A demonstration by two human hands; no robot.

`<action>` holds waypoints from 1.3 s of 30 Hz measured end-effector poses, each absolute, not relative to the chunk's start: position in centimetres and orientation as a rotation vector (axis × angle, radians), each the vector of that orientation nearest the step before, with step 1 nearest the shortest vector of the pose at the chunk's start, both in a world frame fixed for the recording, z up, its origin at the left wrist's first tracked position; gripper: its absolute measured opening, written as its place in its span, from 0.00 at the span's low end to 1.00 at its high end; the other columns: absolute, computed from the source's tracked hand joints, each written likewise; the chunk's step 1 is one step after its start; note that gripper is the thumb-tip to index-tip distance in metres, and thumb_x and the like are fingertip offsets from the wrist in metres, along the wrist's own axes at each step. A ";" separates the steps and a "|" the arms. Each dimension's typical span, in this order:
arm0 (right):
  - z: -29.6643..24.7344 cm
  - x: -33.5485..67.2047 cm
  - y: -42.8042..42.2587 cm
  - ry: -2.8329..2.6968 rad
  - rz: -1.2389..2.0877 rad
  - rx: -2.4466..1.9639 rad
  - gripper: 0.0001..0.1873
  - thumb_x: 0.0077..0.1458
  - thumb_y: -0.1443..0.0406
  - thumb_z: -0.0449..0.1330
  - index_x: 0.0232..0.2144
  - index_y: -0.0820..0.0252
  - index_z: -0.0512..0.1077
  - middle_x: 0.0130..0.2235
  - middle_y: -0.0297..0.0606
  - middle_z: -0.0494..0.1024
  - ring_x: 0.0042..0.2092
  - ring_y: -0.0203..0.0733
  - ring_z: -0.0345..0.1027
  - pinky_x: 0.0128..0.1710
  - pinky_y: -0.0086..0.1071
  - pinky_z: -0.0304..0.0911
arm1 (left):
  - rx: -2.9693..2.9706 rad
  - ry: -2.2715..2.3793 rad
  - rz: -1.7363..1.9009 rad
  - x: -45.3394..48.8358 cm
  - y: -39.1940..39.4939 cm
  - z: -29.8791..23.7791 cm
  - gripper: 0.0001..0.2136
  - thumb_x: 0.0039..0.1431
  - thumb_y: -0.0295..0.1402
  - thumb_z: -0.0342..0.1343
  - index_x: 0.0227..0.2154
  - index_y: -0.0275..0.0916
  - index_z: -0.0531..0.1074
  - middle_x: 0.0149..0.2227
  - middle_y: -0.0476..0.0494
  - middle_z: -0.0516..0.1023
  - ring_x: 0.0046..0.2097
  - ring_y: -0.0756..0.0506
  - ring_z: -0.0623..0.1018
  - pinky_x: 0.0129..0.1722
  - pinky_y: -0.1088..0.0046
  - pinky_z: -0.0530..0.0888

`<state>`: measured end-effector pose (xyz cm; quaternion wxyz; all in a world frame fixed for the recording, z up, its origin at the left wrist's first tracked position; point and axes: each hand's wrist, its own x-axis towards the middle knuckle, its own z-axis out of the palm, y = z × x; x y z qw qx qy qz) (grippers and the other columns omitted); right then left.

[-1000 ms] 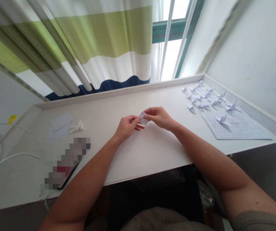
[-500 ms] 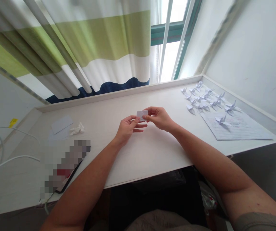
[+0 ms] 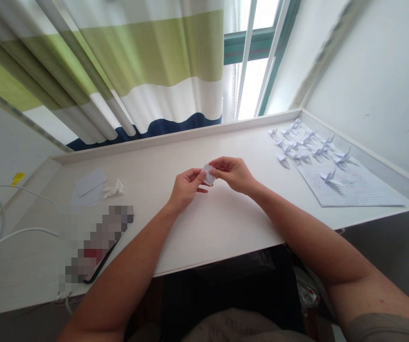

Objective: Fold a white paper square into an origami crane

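Observation:
A small folded piece of white paper [image 3: 209, 175] is held above the middle of the table, turned so a corner points up. My left hand [image 3: 187, 187] pinches its left side between thumb and fingers. On its right side, the thumb and fingertips of my right hand [image 3: 234, 175] grip it too. Parts of the paper are hidden behind the fingertips, so its exact folds are hard to make out.
Several folded paper cranes [image 3: 309, 137] stand at the back right, one on a lined paper sheet [image 3: 354, 194]. To the left lie white paper pieces [image 3: 90, 183], a crumpled tissue [image 3: 113, 189], a blurred-out phone-like device [image 3: 100, 247] and white cables [image 3: 19, 237].
The folded paper has turned from lying level to standing on a corner, like a diamond. Both hands stay pinched on it, with the left fingers drawn in slightly.

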<state>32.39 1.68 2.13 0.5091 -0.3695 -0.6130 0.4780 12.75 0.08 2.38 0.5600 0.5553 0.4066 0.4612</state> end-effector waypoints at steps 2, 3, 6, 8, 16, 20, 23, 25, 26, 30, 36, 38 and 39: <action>2.1 32.3 1.6 -1.475 1.158 -0.880 0.22 0.51 0.50 0.76 0.41 0.57 0.83 0.38 0.39 0.86 0.39 0.44 0.80 0.44 0.43 0.77 | 1.303 0.967 1.104 12.7 0.1 2.4 0.26 0.54 0.56 0.71 0.40 0.36 0.80 0.35 0.40 0.86 0.38 0.41 0.86 0.31 0.68 0.83; 2.1 32.2 1.6 -1.469 1.160 -0.872 0.22 0.51 0.49 0.76 0.41 0.57 0.83 0.38 0.39 0.86 0.39 0.44 0.80 0.43 0.43 0.77 | 1.301 0.967 1.113 12.7 0.1 2.4 0.25 0.54 0.56 0.72 0.39 0.36 0.80 0.35 0.41 0.86 0.38 0.41 0.86 0.30 0.68 0.83; 2.3 32.0 1.5 -1.445 1.167 -0.845 0.23 0.50 0.49 0.76 0.41 0.57 0.83 0.38 0.38 0.86 0.38 0.44 0.80 0.42 0.42 0.77 | 1.293 0.958 1.131 12.8 0.1 2.4 0.24 0.53 0.54 0.73 0.38 0.36 0.80 0.34 0.41 0.86 0.37 0.42 0.86 0.30 0.69 0.82; 2.4 31.9 1.4 -1.437 1.167 -0.846 0.23 0.49 0.48 0.76 0.40 0.57 0.82 0.37 0.38 0.86 0.39 0.44 0.81 0.42 0.43 0.78 | 1.288 0.954 1.135 12.8 0.1 2.4 0.24 0.53 0.53 0.73 0.37 0.35 0.81 0.34 0.40 0.86 0.36 0.42 0.85 0.30 0.69 0.82; 2.3 31.4 1.0 -1.414 1.098 -0.897 0.24 0.50 0.46 0.75 0.38 0.57 0.81 0.37 0.40 0.86 0.38 0.45 0.80 0.42 0.42 0.77 | 1.286 0.967 1.186 13.0 0.1 2.3 0.22 0.50 0.50 0.75 0.37 0.35 0.82 0.33 0.42 0.86 0.35 0.45 0.84 0.29 0.71 0.81; 2.2 31.3 1.0 -1.439 1.071 -0.893 0.22 0.54 0.47 0.73 0.41 0.56 0.80 0.34 0.38 0.85 0.35 0.43 0.79 0.38 0.40 0.75 | 1.275 0.980 1.194 13.1 0.1 2.5 0.22 0.51 0.49 0.75 0.37 0.35 0.83 0.33 0.42 0.86 0.34 0.45 0.84 0.29 0.71 0.81; 2.3 31.3 0.9 -1.468 1.021 -0.897 0.19 0.55 0.48 0.72 0.35 0.56 0.78 0.33 0.37 0.84 0.35 0.43 0.78 0.38 0.40 0.74 | 1.276 0.996 1.204 13.1 0.1 2.5 0.22 0.50 0.50 0.75 0.36 0.35 0.82 0.33 0.43 0.86 0.34 0.45 0.83 0.29 0.70 0.81; 2.5 31.2 0.9 -1.474 1.005 -0.893 0.19 0.54 0.48 0.72 0.32 0.56 0.77 0.33 0.37 0.83 0.35 0.43 0.77 0.38 0.40 0.74 | 1.271 0.991 1.208 13.1 0.2 2.5 0.22 0.49 0.49 0.76 0.35 0.35 0.82 0.32 0.43 0.86 0.33 0.46 0.83 0.30 0.70 0.81; 2.5 31.2 0.8 -1.473 1.003 -0.892 0.19 0.54 0.48 0.72 0.32 0.56 0.77 0.32 0.37 0.83 0.35 0.43 0.77 0.38 0.40 0.74 | 1.269 0.986 1.207 13.1 0.2 2.5 0.22 0.49 0.49 0.76 0.35 0.35 0.82 0.32 0.43 0.86 0.33 0.46 0.83 0.30 0.70 0.81; 2.6 31.0 0.7 -1.451 0.990 -0.906 0.19 0.53 0.48 0.72 0.32 0.56 0.77 0.33 0.37 0.83 0.35 0.44 0.76 0.38 0.40 0.73 | 1.255 0.982 1.205 13.1 0.1 2.6 0.21 0.48 0.48 0.77 0.35 0.36 0.83 0.33 0.43 0.86 0.34 0.46 0.83 0.32 0.69 0.81; 2.5 30.8 0.6 -1.421 0.988 -0.889 0.17 0.53 0.51 0.73 0.30 0.56 0.76 0.31 0.36 0.82 0.34 0.43 0.75 0.35 0.39 0.72 | 1.233 0.981 1.180 12.9 0.1 2.9 0.19 0.46 0.45 0.78 0.32 0.36 0.83 0.31 0.43 0.86 0.33 0.47 0.83 0.35 0.69 0.80; 2.4 30.7 0.7 -1.413 0.995 -0.881 0.17 0.53 0.51 0.73 0.30 0.56 0.76 0.31 0.36 0.82 0.34 0.42 0.75 0.35 0.39 0.71 | 1.233 0.985 1.173 12.8 0.2 3.0 0.18 0.46 0.45 0.78 0.31 0.36 0.83 0.31 0.44 0.86 0.33 0.47 0.82 0.36 0.70 0.79; 2.4 30.7 0.7 -1.409 1.001 -0.874 0.17 0.53 0.51 0.73 0.30 0.56 0.76 0.31 0.35 0.82 0.33 0.42 0.75 0.35 0.39 0.71 | 1.234 0.988 1.168 12.7 0.3 3.0 0.18 0.46 0.45 0.78 0.31 0.36 0.83 0.31 0.44 0.86 0.32 0.47 0.82 0.36 0.69 0.78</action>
